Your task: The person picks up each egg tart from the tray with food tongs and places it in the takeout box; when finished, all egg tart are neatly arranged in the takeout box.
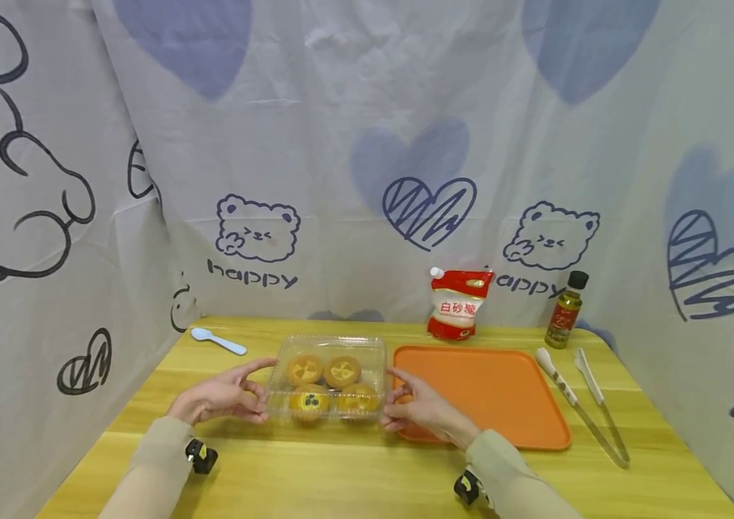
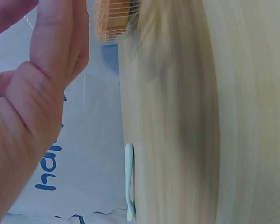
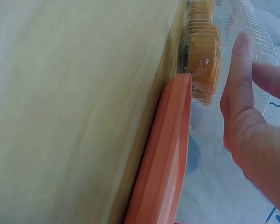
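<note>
A clear plastic container (image 1: pixel 363 349) with a lid stands in the middle of the table, several round golden pastries (image 1: pixel 305 369) inside it. One front pastry carries dark dots on top. At its left side my left hand (image 1: pixel 227 395) holds it, index finger stretched along the upper edge and the other fingers bent lower down. My right hand (image 1: pixel 420 407) holds the opposite side in much the same way. In the right wrist view, the fingers (image 3: pixel 241 56) lie against the transparent wall. Only a corner of the container, with an orange pastry (image 2: pixel 115 18), shows in the left wrist view.
An orange tray (image 1: pixel 497 400) lies right of the container, partly behind my right hand. Tongs (image 1: pixel 590 411) lie beyond it. A red-and-white sugar pouch (image 1: pixel 458 306) and an oil bottle (image 1: pixel 564 313) stand at the back. A pale blue spoon (image 1: pixel 219 340) lies back left.
</note>
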`<state>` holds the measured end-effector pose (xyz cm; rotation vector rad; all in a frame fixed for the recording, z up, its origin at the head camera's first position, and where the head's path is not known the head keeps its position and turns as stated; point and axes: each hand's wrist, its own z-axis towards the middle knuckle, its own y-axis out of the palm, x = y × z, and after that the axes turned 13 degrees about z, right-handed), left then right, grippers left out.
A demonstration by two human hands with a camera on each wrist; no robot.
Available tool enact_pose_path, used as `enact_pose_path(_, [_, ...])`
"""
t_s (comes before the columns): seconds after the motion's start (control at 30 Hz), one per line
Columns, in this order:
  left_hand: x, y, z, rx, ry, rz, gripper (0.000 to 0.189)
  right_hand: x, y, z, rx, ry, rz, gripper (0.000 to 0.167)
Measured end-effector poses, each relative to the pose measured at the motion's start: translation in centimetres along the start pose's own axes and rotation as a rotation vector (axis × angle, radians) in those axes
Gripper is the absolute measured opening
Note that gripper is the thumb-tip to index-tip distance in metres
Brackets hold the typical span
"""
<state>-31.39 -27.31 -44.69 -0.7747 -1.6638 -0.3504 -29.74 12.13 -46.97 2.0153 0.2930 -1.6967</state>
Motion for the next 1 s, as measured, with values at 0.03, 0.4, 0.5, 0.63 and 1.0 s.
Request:
enact_pose_path(0.03, [0.0,0.0,0.1,0.002,-0.001,0.004,0.102,0.0,0.0,0.0,0.005,-0.003,-0.005,0.084])
enact_pose_path(0.4, [0.4,0.3,-1.3,0.155,-0.066,0.189,0.084,-0.1,0.6,-0.8,0.01,-0.028,-0.073,0.072])
enact_pose_path(0.5, [1.1,0.6,-1.6,0.265,-0.079,0.297,0.067,-0.2,0.0,-1.1,0.023,-0.082,-0.186,0.063])
enact_pose_path(0.63, [2.1,1.0,-1.4,0.413,-0.093,0.418,0.05,-0.8,-1.4,-1.3,0.074,-0.161,-0.328,0.052])
enact_pose_path(1.0, [3.9,3.4,0.6,0.732,-0.068,0.7,0.049,-2.9,-4.2,-2.7,0.285,-0.224,-0.781,0.045])
